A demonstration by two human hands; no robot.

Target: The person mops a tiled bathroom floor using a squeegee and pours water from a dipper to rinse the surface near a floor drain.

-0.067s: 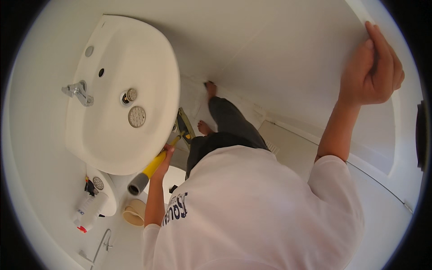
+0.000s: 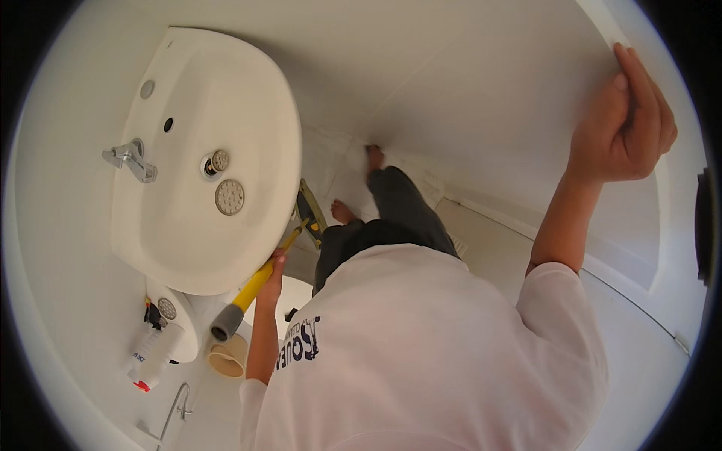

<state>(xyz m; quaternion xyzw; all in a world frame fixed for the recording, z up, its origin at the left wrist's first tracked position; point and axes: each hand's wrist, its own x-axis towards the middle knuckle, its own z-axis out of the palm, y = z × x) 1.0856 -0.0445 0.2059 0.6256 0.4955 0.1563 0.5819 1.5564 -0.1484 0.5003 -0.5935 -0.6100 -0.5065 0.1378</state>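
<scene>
My left hand point(image 2: 273, 279) is closed around a yellow pole point(image 2: 254, 290) with a grey end cap, just beside the near rim of the white washbasin point(image 2: 195, 252). The pole slants down toward a dark and yellow-green tool head point(image 2: 309, 216) beside the basin, which partly hides it. Up at the right, my right hand point(image 2: 624, 128) is raised by the pale wall panel, fingers stretched and slightly curved, nothing visible in them. Whether its fingertips touch the panel's edge I cannot tell.
The basin has a chrome tap point(image 2: 131, 159), and a round perforated drain cover point(image 2: 230, 197) lies in it. Below stand a white bottle with a red cap point(image 2: 153, 353) and a beige bucket point(image 2: 227, 357). A metal rail point(image 2: 174, 410) is mounted lower left. A dark object point(image 2: 705, 225) edges the right.
One of my feet has shifted right and slightly nearer across the floor. The pole and my left hand have moved very slightly; my right hand stays raised.
</scene>
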